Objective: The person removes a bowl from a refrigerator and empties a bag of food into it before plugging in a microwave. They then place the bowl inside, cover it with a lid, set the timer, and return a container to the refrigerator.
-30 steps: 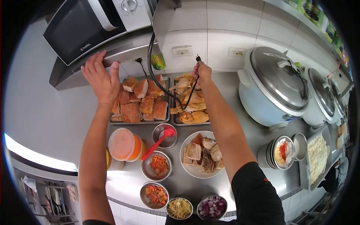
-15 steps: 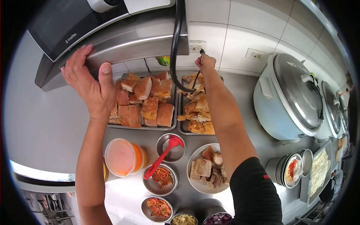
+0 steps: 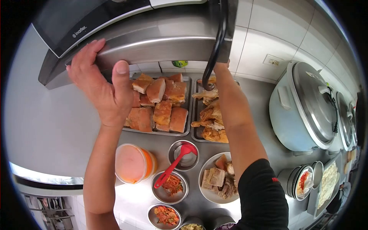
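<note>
My left hand (image 3: 101, 84) rests with spread fingers against the edge of the stainless steel shelf (image 3: 161, 48), just below the black microwave (image 3: 99, 19). My right arm reaches toward the tiled wall. Most of my right hand (image 3: 222, 66) is hidden behind the shelf's right end, so what its fingers do is out of sight. A thick black cable (image 3: 217, 42) hangs in front of the shelf beside it. Under my arms lie a tray of browned pork belly chunks (image 3: 156, 90) and a tray of cooked chicken (image 3: 211, 115).
A wall socket (image 3: 273, 60) is right of the shelf. Large rice cookers (image 3: 303, 107) line the right side. Nearer stand an orange tub (image 3: 134, 164), a steel bowl with a red spoon (image 3: 174, 166), a plate of meat (image 3: 218, 178), bowls of kimchi (image 3: 165, 215) and stacked steel containers (image 3: 291, 180).
The view has shifted, so the shelf reaches further right in the frame. My right hand, earlier visible pinching a black plug at a wall socket, is now mostly behind the shelf. My left hand stays on the shelf.
</note>
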